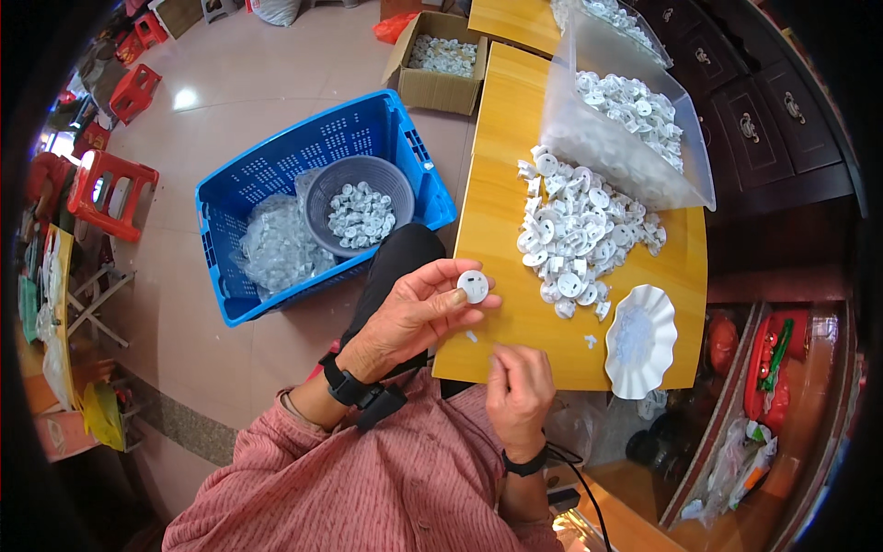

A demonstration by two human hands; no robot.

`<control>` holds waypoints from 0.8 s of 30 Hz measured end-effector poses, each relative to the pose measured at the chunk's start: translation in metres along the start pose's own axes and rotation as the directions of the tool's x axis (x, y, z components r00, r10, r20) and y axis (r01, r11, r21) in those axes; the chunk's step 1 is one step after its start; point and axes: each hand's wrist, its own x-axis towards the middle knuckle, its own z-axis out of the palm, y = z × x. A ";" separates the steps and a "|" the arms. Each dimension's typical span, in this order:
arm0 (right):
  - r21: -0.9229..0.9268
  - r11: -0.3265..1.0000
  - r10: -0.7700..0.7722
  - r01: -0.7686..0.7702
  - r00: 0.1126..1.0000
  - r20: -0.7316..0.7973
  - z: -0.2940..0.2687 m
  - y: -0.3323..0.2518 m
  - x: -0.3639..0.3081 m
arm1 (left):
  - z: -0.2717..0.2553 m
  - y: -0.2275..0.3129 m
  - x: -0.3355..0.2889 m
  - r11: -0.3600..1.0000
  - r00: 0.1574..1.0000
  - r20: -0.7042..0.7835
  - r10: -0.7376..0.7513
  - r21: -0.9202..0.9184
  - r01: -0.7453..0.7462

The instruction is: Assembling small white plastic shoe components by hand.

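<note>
My left hand (418,308) holds a small round white plastic part (474,286) between thumb and fingers, just off the near left edge of the yellow table (497,175). My right hand (520,386) hovers over the table's near edge with its fingers pinched together; whether it holds a tiny piece I cannot tell. A heap of the same white parts (575,235) lies on the table past my hands. A white wavy-rimmed dish (641,340) with small clear pieces sits to the right of my right hand.
A clear plastic bin (625,124) of white parts lies tipped at the table's far end. On the floor to the left, a blue crate (276,166) holds a grey basket (359,202) of parts and bags. A cardboard box (441,60) stands beyond. Red stools (110,189) at far left.
</note>
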 end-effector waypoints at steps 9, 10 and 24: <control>-0.278 0.938 -0.164 0.206 0.972 0.167 0.007 -0.009 -0.002 | -0.002 -0.002 0.000 1.000 1.000 -0.007 -0.002 -0.015 0.002; -0.296 0.931 -0.161 0.216 0.967 0.200 0.005 -0.012 -0.001 | -0.002 -0.003 0.000 1.000 1.000 -0.004 -0.003 -0.015 0.003; -0.196 0.946 -0.244 0.257 0.966 0.089 -0.007 0.001 -0.037 | 0.005 -0.008 -0.005 0.997 0.998 0.013 -0.069 0.020 0.069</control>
